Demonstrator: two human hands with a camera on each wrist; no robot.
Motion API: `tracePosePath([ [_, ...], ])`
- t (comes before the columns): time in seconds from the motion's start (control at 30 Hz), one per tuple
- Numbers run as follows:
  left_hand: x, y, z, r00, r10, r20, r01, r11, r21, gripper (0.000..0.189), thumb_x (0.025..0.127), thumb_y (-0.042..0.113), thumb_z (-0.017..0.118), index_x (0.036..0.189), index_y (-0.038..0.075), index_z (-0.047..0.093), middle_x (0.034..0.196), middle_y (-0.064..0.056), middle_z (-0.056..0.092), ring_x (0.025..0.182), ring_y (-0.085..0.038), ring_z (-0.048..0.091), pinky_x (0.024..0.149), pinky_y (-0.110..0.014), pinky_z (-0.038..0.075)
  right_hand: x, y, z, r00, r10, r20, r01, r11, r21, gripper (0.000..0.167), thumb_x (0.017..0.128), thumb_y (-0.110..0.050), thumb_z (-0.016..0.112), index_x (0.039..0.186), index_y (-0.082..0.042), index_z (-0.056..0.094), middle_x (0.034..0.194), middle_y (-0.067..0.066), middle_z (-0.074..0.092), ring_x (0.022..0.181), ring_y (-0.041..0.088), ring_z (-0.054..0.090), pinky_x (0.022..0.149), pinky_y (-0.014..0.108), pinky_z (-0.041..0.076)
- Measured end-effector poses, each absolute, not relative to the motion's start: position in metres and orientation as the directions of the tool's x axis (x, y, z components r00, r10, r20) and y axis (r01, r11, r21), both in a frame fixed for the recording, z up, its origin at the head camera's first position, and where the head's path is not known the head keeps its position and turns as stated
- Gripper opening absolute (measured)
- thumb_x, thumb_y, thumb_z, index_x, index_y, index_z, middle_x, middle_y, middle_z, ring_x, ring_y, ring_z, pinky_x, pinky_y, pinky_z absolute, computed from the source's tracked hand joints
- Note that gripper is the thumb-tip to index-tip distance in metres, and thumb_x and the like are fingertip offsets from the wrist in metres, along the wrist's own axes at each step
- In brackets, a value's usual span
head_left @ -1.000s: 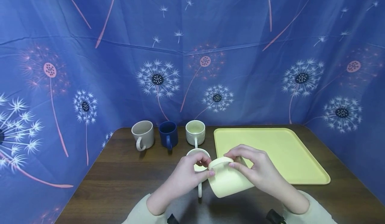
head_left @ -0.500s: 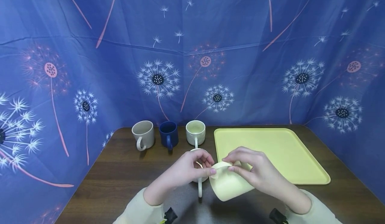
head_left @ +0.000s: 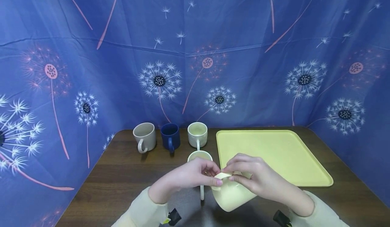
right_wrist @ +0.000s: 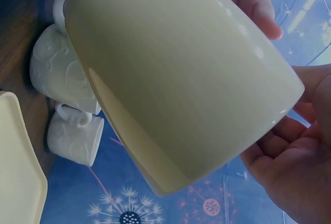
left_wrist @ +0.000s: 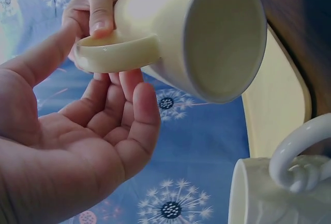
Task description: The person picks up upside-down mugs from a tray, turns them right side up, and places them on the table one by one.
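A pale yellow mug (head_left: 233,196) is held tilted above the near part of the table, with its handle (left_wrist: 121,56) on the upper side. My left hand (head_left: 190,174) pinches the handle between thumb and fingers; its other fingers lie bent below the handle in the left wrist view. From the other side my right hand (head_left: 254,174) grips the mug near the handle, its thumb pressed against it. Just behind the left hand stands a white mug (head_left: 200,155), partly covered by that hand.
Along the back stand a grey mug (head_left: 144,135), a dark blue mug (head_left: 170,135) and a pale green mug (head_left: 197,134). To the right lies a yellow tray (head_left: 274,149) on the brown wooden table (head_left: 122,183). A blue dandelion-patterned curtain (head_left: 259,81) surrounds it.
Both hands have moved slightly down with the yellow mug, and its tilt has changed a little. More of the white mug's rim shows than half a second ago. The other mugs have stayed put.
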State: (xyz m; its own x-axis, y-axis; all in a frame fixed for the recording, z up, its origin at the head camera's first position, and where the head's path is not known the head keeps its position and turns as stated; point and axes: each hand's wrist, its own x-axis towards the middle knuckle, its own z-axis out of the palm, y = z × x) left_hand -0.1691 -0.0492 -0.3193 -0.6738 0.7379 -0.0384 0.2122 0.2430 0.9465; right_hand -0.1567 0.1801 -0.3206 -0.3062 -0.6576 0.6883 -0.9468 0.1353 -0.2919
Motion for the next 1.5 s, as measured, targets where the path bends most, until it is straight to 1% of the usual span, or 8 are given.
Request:
tracePosePath([
  [0.27, -0.167, -0.048, -0.319, -0.643, 0.761, -0.085, 0.160, 0.243, 0.957, 0.018, 0.089, 0.013, 0.064, 0.094, -0.004, 0.066, 0.076, 0.005, 0.061, 0.072, -0.003, 0.054, 0.065, -0.018, 0.045, -0.156, 0.180, -0.320, -0.334, -0.692, 0.641, -0.935, 0.159, -0.316, 0.032, 0.077, 0.002, 0.072, 0.104, -0.014, 0.068, 0.098, -0.004, 0.066, 0.090, 0.008, 0.060, 0.075, 0.016, 0.048],
  [0.4, -0.166, -0.047, -0.319, -0.637, 0.767, -0.077, 0.157, 0.227, 0.961, 0.017, 0.089, 0.010, 0.063, 0.091, -0.007, 0.064, 0.074, 0.005, 0.058, 0.071, -0.002, 0.052, 0.064, -0.017, 0.043, -0.156, 0.181, -0.320, -0.317, -0.699, 0.641, -0.941, 0.147, -0.305, 0.031, 0.077, 0.002, 0.071, 0.104, -0.014, 0.068, 0.098, -0.003, 0.066, 0.090, 0.009, 0.060, 0.076, 0.017, 0.049],
  [0.57, -0.167, -0.045, -0.322, -0.650, 0.758, -0.050, 0.182, 0.219, 0.959, 0.015, 0.087, 0.006, 0.064, 0.088, -0.009, 0.064, 0.072, 0.005, 0.057, 0.070, -0.001, 0.050, 0.063, -0.016, 0.041, -0.157, 0.180, -0.320, -0.312, -0.702, 0.640, -0.943, 0.150, -0.296, 0.030, 0.077, 0.001, 0.072, 0.104, -0.013, 0.069, 0.098, -0.003, 0.066, 0.090, 0.009, 0.060, 0.077, 0.015, 0.048],
  [0.77, -0.167, -0.043, -0.325, -0.674, 0.739, 0.001, 0.225, 0.205, 0.953, 0.011, 0.085, 0.002, 0.066, 0.086, -0.009, 0.066, 0.072, 0.000, 0.060, 0.068, 0.000, 0.051, 0.062, -0.015, 0.043, -0.158, 0.181, -0.321, -0.361, -0.684, 0.634, -0.926, 0.183, -0.330, 0.031, 0.075, -0.001, 0.075, 0.102, -0.015, 0.069, 0.096, -0.006, 0.067, 0.087, 0.007, 0.061, 0.074, 0.014, 0.048],
  [0.93, -0.163, -0.042, -0.327, -0.705, 0.709, 0.006, 0.204, 0.195, 0.959, 0.008, 0.083, 0.001, 0.068, 0.085, -0.007, 0.067, 0.073, -0.006, 0.063, 0.067, -0.002, 0.052, 0.062, -0.016, 0.043, -0.160, 0.181, -0.321, -0.379, -0.670, 0.638, -0.916, 0.176, -0.360, 0.030, 0.074, -0.003, 0.076, 0.101, -0.015, 0.069, 0.094, -0.006, 0.068, 0.086, 0.006, 0.061, 0.073, 0.016, 0.049],
  [1.2, -0.158, -0.045, -0.331, -0.737, 0.673, 0.062, 0.221, 0.154, 0.963, 0.010, 0.081, 0.000, 0.069, 0.087, -0.008, 0.069, 0.074, -0.015, 0.064, 0.068, -0.002, 0.051, 0.061, -0.016, 0.043, -0.161, 0.179, -0.318, -0.341, -0.683, 0.646, -0.930, 0.147, -0.336, 0.031, 0.075, -0.002, 0.076, 0.103, -0.014, 0.068, 0.095, -0.005, 0.067, 0.086, 0.007, 0.060, 0.072, 0.014, 0.048],
  [1.33, -0.155, -0.046, -0.331, -0.759, 0.647, 0.068, 0.210, 0.145, 0.967, 0.012, 0.080, 0.000, 0.069, 0.089, -0.009, 0.069, 0.078, -0.022, 0.066, 0.068, -0.002, 0.052, 0.061, -0.016, 0.044, -0.161, 0.176, -0.316, -0.300, -0.691, 0.658, -0.948, 0.136, -0.288, 0.034, 0.073, -0.003, 0.077, 0.104, -0.014, 0.068, 0.095, -0.005, 0.066, 0.086, 0.007, 0.058, 0.072, 0.012, 0.047],
  [1.5, -0.152, -0.048, -0.333, -0.773, 0.623, 0.116, 0.238, 0.115, 0.964, 0.014, 0.080, 0.000, 0.070, 0.089, -0.011, 0.069, 0.078, -0.027, 0.065, 0.069, -0.001, 0.054, 0.062, -0.016, 0.046, -0.159, 0.174, -0.313, -0.257, -0.668, 0.698, -0.963, 0.119, -0.241, 0.039, 0.070, -0.006, 0.080, 0.107, -0.011, 0.067, 0.098, -0.003, 0.066, 0.090, 0.009, 0.058, 0.077, 0.014, 0.047],
])
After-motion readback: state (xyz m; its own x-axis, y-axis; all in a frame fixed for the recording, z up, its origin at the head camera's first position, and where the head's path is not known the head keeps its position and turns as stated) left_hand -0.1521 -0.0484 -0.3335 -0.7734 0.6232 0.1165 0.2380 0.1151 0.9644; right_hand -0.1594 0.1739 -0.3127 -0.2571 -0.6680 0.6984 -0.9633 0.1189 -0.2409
